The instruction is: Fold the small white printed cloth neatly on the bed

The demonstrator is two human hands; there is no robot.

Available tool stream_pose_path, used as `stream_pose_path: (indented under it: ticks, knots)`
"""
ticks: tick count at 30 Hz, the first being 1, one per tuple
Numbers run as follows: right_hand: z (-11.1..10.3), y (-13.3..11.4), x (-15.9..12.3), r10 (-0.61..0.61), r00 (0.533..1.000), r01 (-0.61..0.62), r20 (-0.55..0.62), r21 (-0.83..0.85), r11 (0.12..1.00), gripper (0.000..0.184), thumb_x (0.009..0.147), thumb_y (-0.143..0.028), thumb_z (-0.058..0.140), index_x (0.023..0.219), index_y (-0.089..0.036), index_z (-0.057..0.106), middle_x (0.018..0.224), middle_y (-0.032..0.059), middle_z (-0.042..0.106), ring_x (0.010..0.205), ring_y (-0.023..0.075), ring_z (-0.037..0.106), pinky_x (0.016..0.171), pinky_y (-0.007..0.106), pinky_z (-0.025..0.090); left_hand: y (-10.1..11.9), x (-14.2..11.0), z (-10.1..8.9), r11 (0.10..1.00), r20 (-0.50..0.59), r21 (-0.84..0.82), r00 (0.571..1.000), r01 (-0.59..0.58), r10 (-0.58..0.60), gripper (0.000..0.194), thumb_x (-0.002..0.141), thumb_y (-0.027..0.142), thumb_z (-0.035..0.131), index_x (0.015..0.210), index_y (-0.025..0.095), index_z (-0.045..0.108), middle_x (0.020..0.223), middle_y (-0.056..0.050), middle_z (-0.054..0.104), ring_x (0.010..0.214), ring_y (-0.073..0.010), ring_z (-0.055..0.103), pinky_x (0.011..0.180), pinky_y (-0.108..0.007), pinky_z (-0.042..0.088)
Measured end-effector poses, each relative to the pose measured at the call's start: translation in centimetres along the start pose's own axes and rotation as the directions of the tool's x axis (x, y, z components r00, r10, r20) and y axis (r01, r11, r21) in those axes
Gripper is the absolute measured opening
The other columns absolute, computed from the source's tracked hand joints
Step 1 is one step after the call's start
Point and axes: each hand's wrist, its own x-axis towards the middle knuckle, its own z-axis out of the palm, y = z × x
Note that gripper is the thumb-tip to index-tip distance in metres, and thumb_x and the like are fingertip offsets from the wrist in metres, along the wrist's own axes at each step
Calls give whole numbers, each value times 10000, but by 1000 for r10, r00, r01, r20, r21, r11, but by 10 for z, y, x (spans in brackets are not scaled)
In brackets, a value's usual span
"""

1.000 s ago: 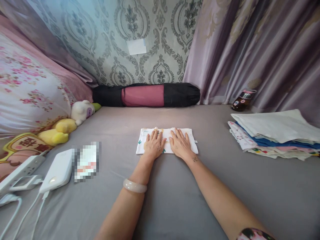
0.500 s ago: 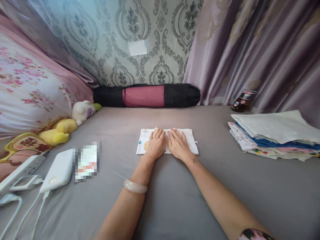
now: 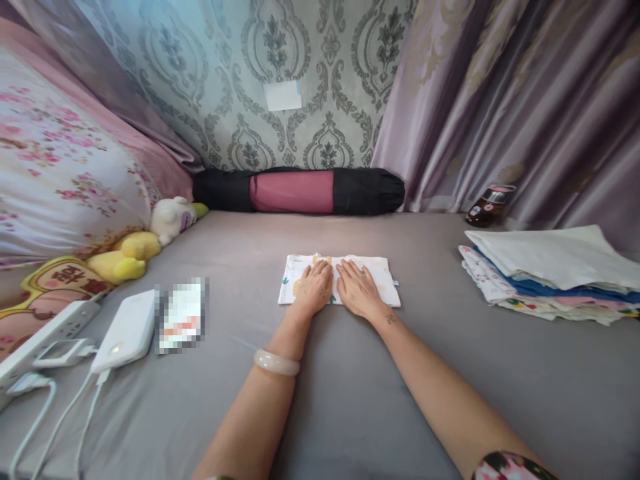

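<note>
A small folded white cloth with coloured prints (image 3: 383,283) lies on the grey bed sheet (image 3: 350,387) ahead of me. My left hand (image 3: 314,288) rests flat on its middle, fingers stretched out and close together. Right beside it, my right hand (image 3: 356,288) lies flat on the cloth too, fingers stretched out. The two hands almost touch at the thumbs. A pale bangle (image 3: 277,362) circles my left wrist. Neither hand grips anything.
A stack of folded cloths (image 3: 555,270) lies at the right. A black and pink roll bag (image 3: 300,190) lies against the wall. At the left are plush toys (image 3: 145,243), a floral pillow (image 3: 60,173), a white power bank (image 3: 127,330) with cables and a power strip (image 3: 40,337). A brown bottle (image 3: 487,205) stands by the curtain.
Both hands have slid a little closer together over the middle of the cloth. The view has shifted slightly.
</note>
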Motion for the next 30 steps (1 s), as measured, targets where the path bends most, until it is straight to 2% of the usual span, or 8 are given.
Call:
stream_pose_path:
  ticks: [4, 6, 8, 10, 13, 18, 24, 30]
  knots:
    - [-5, -1, 4, 10, 999, -10, 41, -11, 1000, 494, 988, -218, 308, 1449, -83, 425, 1525, 132, 339, 1413, 263, 262, 1156, 485, 192, -18, 4, -5, 987, -241, -160, 969, 19, -58, 315, 901, 126, 391, 1132, 171, 600, 1215, -142, 648, 1194, -228, 573, 1038, -409, 437]
    - [-9, -6, 10, 17, 997, -17, 71, -3, 1000, 497, 981, -209, 311, 1446, -74, 425, 1516, 144, 352, 1407, 268, 274, 1153, 492, 202, -29, 4, -11, 961, -344, -257, 919, 103, -190, 303, 892, 133, 396, 1085, 184, 625, 1110, -124, 683, 1091, -222, 622, 984, -384, 473]
    - [-10, -14, 18, 13, 997, -14, 72, 18, 1000, 503, 979, -203, 305, 1453, -70, 410, 1508, 144, 366, 1404, 260, 280, 1159, 481, 194, -40, 3, -17, 908, -385, -352, 848, 229, -363, 290, 887, 162, 409, 1051, 187, 646, 1060, -116, 699, 1039, -229, 641, 963, -386, 481]
    - [-9, -23, 27, 3, 999, -5, 51, 43, 999, 508, 989, -220, 300, 1466, -67, 387, 1514, 139, 357, 1409, 251, 270, 1168, 463, 180, -49, 1, -23, 833, -367, -439, 780, 336, -507, 281, 877, 190, 427, 1022, 177, 667, 1039, -120, 710, 1018, -241, 649, 955, -393, 480]
    - [-1, -35, 35, 15, 999, -18, 47, 65, 998, 523, 1011, -283, 295, 1476, -55, 365, 1533, 144, 318, 1422, 250, 240, 1173, 453, 166, -60, 0, -27, 698, -270, -587, 714, 410, -646, 279, 844, 211, 451, 980, 162, 689, 954, -109, 725, 951, -238, 666, 904, -374, 499]
    - [13, -41, 37, 59, 997, -61, 55, 43, 997, 552, 1022, -312, 270, 1498, -37, 319, 1550, 131, 280, 1441, 228, 187, 1186, 446, 111, -68, 2, -25, 492, -173, -781, 625, 384, -762, 279, 759, 209, 476, 905, 139, 703, 855, -81, 722, 841, -206, 670, 790, -313, 518]
    - [15, -38, 36, 47, 998, -48, 40, 30, 998, 559, 1017, -315, 265, 1496, -32, 322, 1548, 130, 287, 1438, 231, 193, 1185, 453, 125, -66, 2, -26, 316, -96, -896, 559, 312, -824, 255, 690, 218, 497, 845, 132, 680, 788, -52, 689, 738, -170, 644, 712, -279, 508]
    - [15, -41, 40, 60, 996, -63, 58, 43, 997, 548, 1014, -301, 284, 1492, -34, 325, 1542, 153, 295, 1432, 255, 206, 1174, 476, 139, -68, 5, -23, 278, -97, -921, 529, 274, -843, 225, 651, 217, 494, 779, 141, 664, 720, -34, 661, 700, -163, 629, 704, -284, 505]
